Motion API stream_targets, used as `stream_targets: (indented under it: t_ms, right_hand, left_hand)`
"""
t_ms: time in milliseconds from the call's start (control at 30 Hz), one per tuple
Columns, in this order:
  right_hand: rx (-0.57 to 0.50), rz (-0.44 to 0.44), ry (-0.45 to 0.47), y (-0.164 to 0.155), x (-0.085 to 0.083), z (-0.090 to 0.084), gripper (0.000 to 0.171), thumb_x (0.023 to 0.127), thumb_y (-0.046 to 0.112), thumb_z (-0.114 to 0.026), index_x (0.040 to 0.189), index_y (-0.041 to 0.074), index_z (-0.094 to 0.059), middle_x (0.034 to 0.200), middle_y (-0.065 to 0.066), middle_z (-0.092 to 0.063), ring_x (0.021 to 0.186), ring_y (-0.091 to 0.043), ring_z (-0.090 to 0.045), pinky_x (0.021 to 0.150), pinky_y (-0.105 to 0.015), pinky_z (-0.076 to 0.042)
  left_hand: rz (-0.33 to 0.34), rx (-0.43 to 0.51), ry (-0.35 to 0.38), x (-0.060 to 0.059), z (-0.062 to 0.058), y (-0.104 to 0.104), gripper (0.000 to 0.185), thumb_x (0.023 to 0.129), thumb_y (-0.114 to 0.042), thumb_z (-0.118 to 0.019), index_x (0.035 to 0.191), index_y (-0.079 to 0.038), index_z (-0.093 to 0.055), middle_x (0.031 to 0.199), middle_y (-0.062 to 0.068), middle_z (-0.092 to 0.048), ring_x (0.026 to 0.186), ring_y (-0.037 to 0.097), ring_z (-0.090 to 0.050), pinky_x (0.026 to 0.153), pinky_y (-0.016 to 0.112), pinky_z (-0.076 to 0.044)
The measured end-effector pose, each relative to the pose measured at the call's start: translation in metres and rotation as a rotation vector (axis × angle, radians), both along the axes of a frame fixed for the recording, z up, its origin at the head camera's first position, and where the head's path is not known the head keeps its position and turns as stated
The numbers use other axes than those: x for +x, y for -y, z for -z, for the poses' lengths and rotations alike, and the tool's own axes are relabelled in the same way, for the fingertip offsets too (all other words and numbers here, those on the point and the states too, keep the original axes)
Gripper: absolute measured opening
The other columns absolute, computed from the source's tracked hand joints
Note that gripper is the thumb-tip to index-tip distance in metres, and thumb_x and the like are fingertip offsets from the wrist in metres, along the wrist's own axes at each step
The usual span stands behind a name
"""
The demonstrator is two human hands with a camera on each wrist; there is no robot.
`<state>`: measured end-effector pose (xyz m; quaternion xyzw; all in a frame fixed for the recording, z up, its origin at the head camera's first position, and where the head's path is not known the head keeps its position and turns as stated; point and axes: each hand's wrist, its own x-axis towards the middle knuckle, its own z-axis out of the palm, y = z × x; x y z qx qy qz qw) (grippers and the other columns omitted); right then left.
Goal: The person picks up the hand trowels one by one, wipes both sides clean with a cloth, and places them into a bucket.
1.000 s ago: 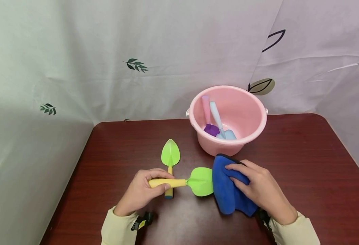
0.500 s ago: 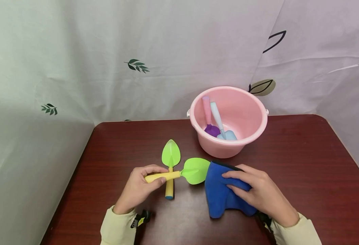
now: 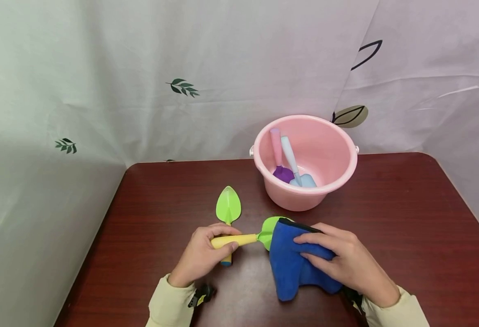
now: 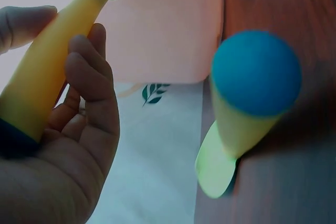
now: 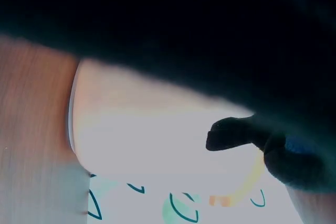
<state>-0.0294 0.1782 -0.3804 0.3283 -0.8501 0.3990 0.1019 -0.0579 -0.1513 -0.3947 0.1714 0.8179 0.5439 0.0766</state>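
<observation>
My left hand (image 3: 200, 259) grips the yellow handle (image 3: 233, 240) of a toy shovel with a green blade (image 3: 267, 231); the same handle (image 4: 50, 61) fills the left wrist view. My right hand (image 3: 341, 261) holds a folded blue cloth (image 3: 290, 261) that drapes over most of that blade. A second green shovel (image 3: 228, 206) with a yellow handle and blue end cap (image 4: 256, 72) lies flat on the dark red table (image 3: 407, 218), just behind my left hand. The right wrist view is mostly dark cloth.
A pink bucket (image 3: 337, 177) stands at the back middle of the table. Inside it lean a purple shovel with a pink handle (image 3: 278, 154) and a light blue shovel (image 3: 295, 165). A white leaf-printed curtain (image 3: 182, 86) hangs behind the table.
The left hand has shifted the held shovel to the right, and the blue cloth has come over its blade, which was mostly bare before. The shovel on the table stayed put.
</observation>
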Motion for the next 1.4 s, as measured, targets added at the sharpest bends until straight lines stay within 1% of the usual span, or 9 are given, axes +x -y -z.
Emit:
stream_targets:
  t_ms: [100,167,300,400,600,700,1000,1200,1400]
  right_hand:
    - [-0.009,-0.009,-0.017,0.001,0.0,0.001,0.034,0.088,0.02,-0.079,0.12,0.027,-0.072,0.117,0.009,-0.066,0.102,-0.007,-0.064,0.086,-0.013,-0.049]
    - [-0.013,-0.012,-0.024,0.001,0.0,0.001,0.035,0.087,0.018,-0.08,0.12,0.026,-0.072,0.117,0.008,-0.066,0.102,-0.008,-0.064,0.086,-0.013,-0.049]
    - [-0.001,-0.001,-0.016,0.002,0.0,0.001,0.045,0.081,0.008,-0.083,0.12,0.027,-0.072,0.118,0.009,-0.066,0.102,-0.007,-0.064,0.086,-0.013,-0.048]
    - [0.014,0.014,-0.014,0.002,0.001,0.001,0.052,0.076,0.004,-0.084,0.12,0.029,-0.071,0.118,0.01,-0.066,0.102,-0.006,-0.064,0.085,-0.013,-0.049]
    - [0.005,0.031,-0.072,0.004,-0.001,0.002,0.06,0.068,-0.002,-0.087,0.119,0.026,-0.072,0.115,0.008,-0.067,0.097,-0.008,-0.065,0.081,-0.013,-0.049]
    - [0.002,0.04,-0.096,0.005,-0.002,0.003,0.061,0.066,-0.003,-0.088,0.119,0.023,-0.072,0.113,0.006,-0.068,0.094,-0.01,-0.066,0.079,-0.013,-0.049]
    - [0.039,0.089,-0.07,0.004,-0.003,0.004,0.059,0.068,0.0,-0.089,0.119,0.025,-0.072,0.112,0.009,-0.067,0.093,-0.009,-0.066,0.08,-0.011,-0.05]
    - [0.034,0.123,-0.091,0.002,-0.004,0.005,0.059,0.067,-0.001,-0.089,0.118,0.024,-0.073,0.111,0.009,-0.067,0.092,-0.008,-0.065,0.08,-0.011,-0.049]
    - [0.044,0.134,-0.091,0.001,-0.005,0.006,0.058,0.068,-0.001,-0.088,0.118,0.025,-0.073,0.112,0.009,-0.066,0.094,-0.008,-0.065,0.082,-0.011,-0.048]
  left_hand:
    - [0.035,-0.003,-0.007,0.002,0.003,-0.006,0.021,0.085,-0.01,-0.079,0.103,-0.019,-0.078,0.099,-0.004,-0.071,0.072,0.013,-0.06,0.061,0.025,-0.049]
    - [0.06,0.008,-0.016,0.003,0.005,-0.009,0.02,0.085,-0.009,-0.079,0.104,-0.017,-0.078,0.099,-0.004,-0.071,0.074,0.013,-0.061,0.064,0.025,-0.049]
    - [0.11,0.026,-0.03,0.006,0.006,-0.015,0.02,0.085,-0.008,-0.078,0.104,-0.016,-0.078,0.099,-0.004,-0.072,0.08,0.012,-0.062,0.07,0.025,-0.05]
    - [0.136,0.027,-0.026,0.008,0.005,-0.018,0.02,0.086,-0.009,-0.076,0.105,-0.016,-0.077,0.1,-0.004,-0.072,0.08,0.011,-0.062,0.069,0.024,-0.05]
    - [0.166,0.027,-0.05,0.01,0.002,-0.021,0.02,0.086,-0.008,-0.075,0.105,-0.015,-0.077,0.099,-0.004,-0.072,0.081,0.01,-0.063,0.071,0.025,-0.051]
    - [0.173,0.032,-0.054,0.01,0.003,-0.021,0.019,0.087,-0.01,-0.075,0.105,-0.015,-0.077,0.099,-0.004,-0.072,0.082,0.009,-0.063,0.072,0.025,-0.052]
    - [0.174,0.059,-0.049,0.01,0.002,-0.019,0.019,0.086,-0.008,-0.076,0.103,-0.014,-0.078,0.099,-0.004,-0.072,0.084,0.011,-0.064,0.072,0.024,-0.052]
    - [0.173,0.077,-0.05,0.007,0.001,-0.015,0.019,0.085,-0.007,-0.076,0.103,-0.013,-0.078,0.098,-0.003,-0.073,0.086,0.013,-0.064,0.073,0.025,-0.052]
    - [0.163,0.075,-0.015,0.007,-0.003,-0.007,0.019,0.085,-0.007,-0.077,0.103,-0.014,-0.078,0.096,-0.003,-0.073,0.084,0.012,-0.064,0.072,0.024,-0.052]
